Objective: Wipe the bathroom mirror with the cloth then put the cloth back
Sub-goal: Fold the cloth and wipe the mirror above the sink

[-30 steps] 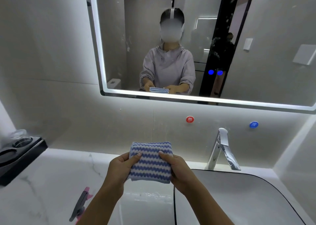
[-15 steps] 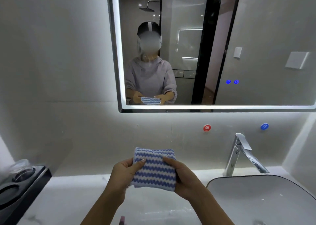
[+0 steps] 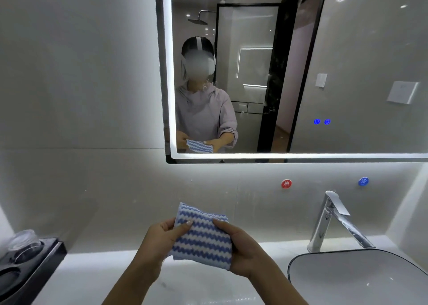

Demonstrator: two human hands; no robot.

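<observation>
Both my hands — left hand (image 3: pixel 162 237), right hand (image 3: pixel 240 246) — grip the folded blue-and-white zigzag cloth (image 3: pixel 203 237); wiping not begun — next, lift it to the backlit wall mirror (image 3: pixel 347 61).

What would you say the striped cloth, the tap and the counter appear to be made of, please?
Cloth: soft ribbed textile, probably microfibre; raised blue and white zigzag rows, and it bends in both hands. Tap: polished metal, likely chrome-plated; mirror-like highlights. Counter: glossy white stone or a stone look-alike; it reflects light, but the pictures cannot settle which.
</observation>
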